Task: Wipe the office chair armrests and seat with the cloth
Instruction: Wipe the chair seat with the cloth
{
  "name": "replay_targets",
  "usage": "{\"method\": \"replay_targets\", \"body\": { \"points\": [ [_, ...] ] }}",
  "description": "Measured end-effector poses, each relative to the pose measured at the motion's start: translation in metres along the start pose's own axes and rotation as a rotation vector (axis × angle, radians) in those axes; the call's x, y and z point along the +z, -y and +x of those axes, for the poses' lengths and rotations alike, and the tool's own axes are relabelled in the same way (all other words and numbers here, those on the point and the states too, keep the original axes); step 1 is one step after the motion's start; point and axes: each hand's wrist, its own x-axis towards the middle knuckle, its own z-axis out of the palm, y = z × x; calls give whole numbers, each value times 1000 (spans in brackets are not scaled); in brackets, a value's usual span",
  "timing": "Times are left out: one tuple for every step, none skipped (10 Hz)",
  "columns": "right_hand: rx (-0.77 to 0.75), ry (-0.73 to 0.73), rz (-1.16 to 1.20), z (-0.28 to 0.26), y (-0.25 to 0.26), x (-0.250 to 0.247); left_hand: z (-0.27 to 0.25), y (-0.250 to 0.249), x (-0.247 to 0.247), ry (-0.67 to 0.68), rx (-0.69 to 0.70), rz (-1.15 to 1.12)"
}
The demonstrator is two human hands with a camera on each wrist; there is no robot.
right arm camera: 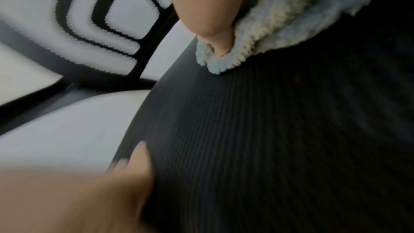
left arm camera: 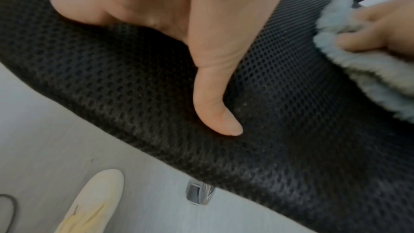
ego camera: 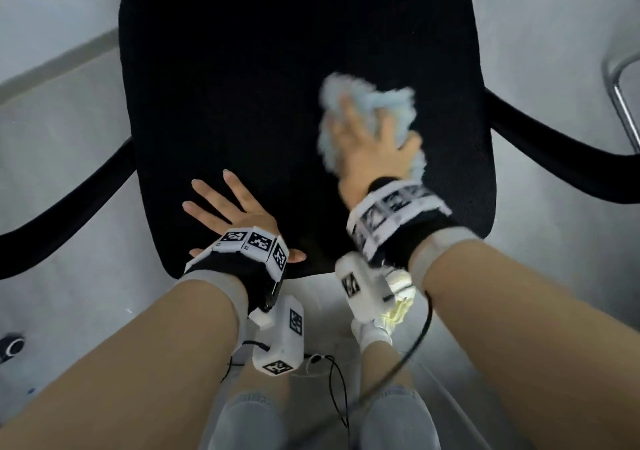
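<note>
The black mesh chair seat (ego camera: 259,86) fills the middle of the head view. My right hand (ego camera: 370,144) presses a bunched light blue cloth (ego camera: 381,99) onto the seat's right half, its fingers dug into the folds. In the left wrist view those right-hand fingers (left arm camera: 380,29) curl into the cloth (left arm camera: 358,70). The right wrist view shows the thumb (right arm camera: 206,6) sunk into the cloth (right arm camera: 291,15). My left hand (ego camera: 232,207) lies flat with spread fingers on the seat's front left corner and holds nothing. The black armrests curve out at the left (ego camera: 69,200) and right (ego camera: 554,151).
Grey floor surrounds the chair. A chrome tube frame (ego camera: 620,79) stands at the far right. A caster (left arm camera: 199,194) shows under the seat's front edge, with my pale shoe (left arm camera: 94,201) near it. Thin black cables (ego camera: 339,390) hang between my legs.
</note>
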Motion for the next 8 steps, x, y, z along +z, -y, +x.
{"method": "replay_targets", "body": {
  "points": [
    [-349,89,-48,-17,16,15,-4,-5,-14,65,-37,-28],
    [-248,67,-48,3,-10,0,-3,-16,-36,123,52,-163],
    [117,-113,62,27,-34,-14,9,-30,-58,112,231,-223],
    [168,-82,35,28,-27,-23,17,-41,-65,133,234,-143],
    [-214,42,-84,13,-13,-15,18,-43,-60,115,207,-87],
    [-352,22,-189,36,-37,-10,18,-45,-59,118,201,-61],
    [75,-106,-5,62,-49,-23,19,-49,-58,115,184,-41],
    [142,-100,-26,56,-22,-30,20,-52,-56,106,166,-28]
  ]
}}
